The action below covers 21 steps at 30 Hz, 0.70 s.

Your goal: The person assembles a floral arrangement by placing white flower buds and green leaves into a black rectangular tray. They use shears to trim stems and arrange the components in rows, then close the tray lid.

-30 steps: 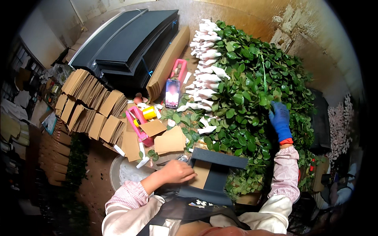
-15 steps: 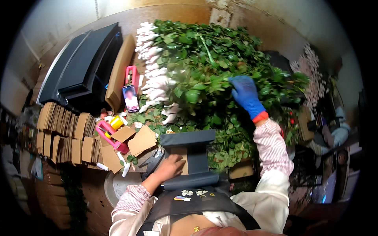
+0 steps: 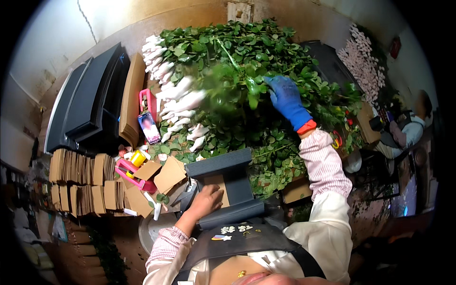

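Observation:
My right hand (image 3: 285, 97), in a blue knit glove, is closed on a leafy flower stem (image 3: 251, 88) above the big pile of green stems (image 3: 247, 42). Leaves left of the glove are smeared by motion. The flower heads (image 3: 183, 99) at the stems' left ends are covered in white sleeves. My bare left hand (image 3: 206, 202) lies with its fingers stretched over a piece of brown cardboard (image 3: 218, 187). That piece sits on a dark grey corrugated sheet (image 3: 240, 187), whose far and near edges are raised, close to my body.
At left stand black boxes (image 3: 92, 102) and stacked cardboard pieces (image 3: 78, 166). Pink tape dispensers (image 3: 148, 102), a lit phone (image 3: 149, 128) and loose cardboard (image 3: 168, 175) lie between them and the stems. Another person (image 3: 411, 128) is at far right, near pale pink flower heads (image 3: 361, 61).
My right hand has drawn slightly left and toward me, with leaves and white-sleeved heads shifting beside it. My left hand remains on the cardboard. The whole view has turned a little.

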Each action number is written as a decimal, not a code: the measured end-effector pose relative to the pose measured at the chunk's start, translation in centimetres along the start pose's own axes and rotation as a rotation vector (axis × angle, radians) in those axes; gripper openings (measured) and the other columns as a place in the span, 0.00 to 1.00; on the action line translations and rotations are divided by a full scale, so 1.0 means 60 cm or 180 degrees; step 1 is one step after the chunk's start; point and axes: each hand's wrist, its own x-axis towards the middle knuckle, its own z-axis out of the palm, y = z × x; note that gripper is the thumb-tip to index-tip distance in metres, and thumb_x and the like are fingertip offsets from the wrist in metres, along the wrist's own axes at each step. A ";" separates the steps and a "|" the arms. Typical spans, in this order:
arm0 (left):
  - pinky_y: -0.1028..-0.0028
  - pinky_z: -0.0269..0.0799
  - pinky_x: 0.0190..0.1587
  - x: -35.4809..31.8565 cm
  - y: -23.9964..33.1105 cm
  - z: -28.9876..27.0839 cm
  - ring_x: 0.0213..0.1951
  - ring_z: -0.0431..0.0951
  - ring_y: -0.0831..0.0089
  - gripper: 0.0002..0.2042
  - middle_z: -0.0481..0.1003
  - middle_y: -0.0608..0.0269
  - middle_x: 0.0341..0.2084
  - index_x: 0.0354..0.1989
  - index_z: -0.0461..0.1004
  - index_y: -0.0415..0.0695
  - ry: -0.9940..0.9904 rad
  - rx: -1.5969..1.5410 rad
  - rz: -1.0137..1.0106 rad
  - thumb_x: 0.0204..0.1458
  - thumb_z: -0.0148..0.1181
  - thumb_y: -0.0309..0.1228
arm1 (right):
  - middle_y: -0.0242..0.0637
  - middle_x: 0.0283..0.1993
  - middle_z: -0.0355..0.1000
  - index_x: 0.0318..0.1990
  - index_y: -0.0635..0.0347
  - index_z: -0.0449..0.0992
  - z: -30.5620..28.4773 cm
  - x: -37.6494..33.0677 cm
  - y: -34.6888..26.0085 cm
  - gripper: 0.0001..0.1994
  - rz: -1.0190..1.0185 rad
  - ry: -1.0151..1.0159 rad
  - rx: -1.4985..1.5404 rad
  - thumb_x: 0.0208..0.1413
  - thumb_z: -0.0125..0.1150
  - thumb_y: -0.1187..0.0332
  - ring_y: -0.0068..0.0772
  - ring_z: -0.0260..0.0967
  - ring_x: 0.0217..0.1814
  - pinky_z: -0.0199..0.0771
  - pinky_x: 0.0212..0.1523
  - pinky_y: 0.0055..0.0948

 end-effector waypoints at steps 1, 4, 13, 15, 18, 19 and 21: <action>0.57 0.75 0.58 -0.005 -0.004 -0.005 0.58 0.73 0.47 0.27 0.73 0.50 0.56 0.59 0.77 0.43 -0.0039 0.0039 -0.0027 0.49 0.74 0.33 | 0.39 0.48 0.72 0.66 0.45 0.76 -0.008 0.009 -0.004 0.30 0.0050 0.0094 0.0027 0.52 0.61 0.72 0.49 0.70 0.56 0.70 0.61 0.49; 0.58 0.74 0.60 -0.008 -0.009 0.009 0.59 0.73 0.48 0.25 0.74 0.51 0.57 0.58 0.78 0.43 -0.0011 0.0119 -0.0070 0.50 0.74 0.33 | 0.37 0.46 0.73 0.63 0.41 0.78 -0.008 0.031 -0.027 0.28 -0.0201 0.0688 0.0096 0.52 0.59 0.74 0.46 0.71 0.54 0.72 0.59 0.48; 0.58 0.75 0.61 -0.005 -0.002 0.009 0.60 0.73 0.48 0.26 0.73 0.50 0.58 0.60 0.78 0.44 -0.0149 0.0050 -0.0086 0.51 0.74 0.34 | 0.42 0.50 0.73 0.64 0.46 0.76 0.001 0.018 -0.017 0.29 0.0176 -0.0462 0.0018 0.51 0.62 0.75 0.51 0.71 0.56 0.73 0.61 0.49; 0.58 0.74 0.62 -0.011 -0.008 0.006 0.61 0.73 0.49 0.26 0.73 0.51 0.58 0.60 0.77 0.44 -0.0131 0.0097 -0.0151 0.51 0.74 0.35 | 0.41 0.51 0.73 0.64 0.45 0.76 -0.037 0.036 -0.051 0.29 -0.0101 0.0237 0.0154 0.52 0.62 0.75 0.52 0.71 0.56 0.73 0.60 0.49; 0.57 0.75 0.61 -0.016 -0.015 0.012 0.61 0.73 0.49 0.26 0.73 0.51 0.58 0.60 0.78 0.45 -0.0055 0.0074 -0.0173 0.51 0.74 0.35 | 0.39 0.48 0.72 0.63 0.44 0.77 -0.077 0.037 -0.095 0.28 -0.0463 0.0437 0.0217 0.53 0.61 0.76 0.51 0.72 0.54 0.75 0.56 0.49; 0.57 0.75 0.61 -0.015 -0.007 0.006 0.60 0.73 0.48 0.26 0.73 0.51 0.58 0.59 0.78 0.44 -0.0051 0.0007 -0.0190 0.51 0.74 0.35 | 0.38 0.45 0.72 0.61 0.43 0.79 -0.078 0.030 -0.090 0.27 -0.0589 0.0386 0.0138 0.52 0.61 0.76 0.49 0.72 0.53 0.75 0.55 0.48; 0.57 0.75 0.60 -0.009 0.000 -0.004 0.60 0.73 0.48 0.25 0.73 0.52 0.58 0.58 0.78 0.44 -0.0051 -0.0001 -0.0147 0.51 0.74 0.33 | 0.37 0.41 0.71 0.57 0.43 0.81 -0.061 0.007 -0.022 0.24 -0.0688 0.0246 -0.0192 0.51 0.61 0.75 0.47 0.72 0.50 0.75 0.51 0.48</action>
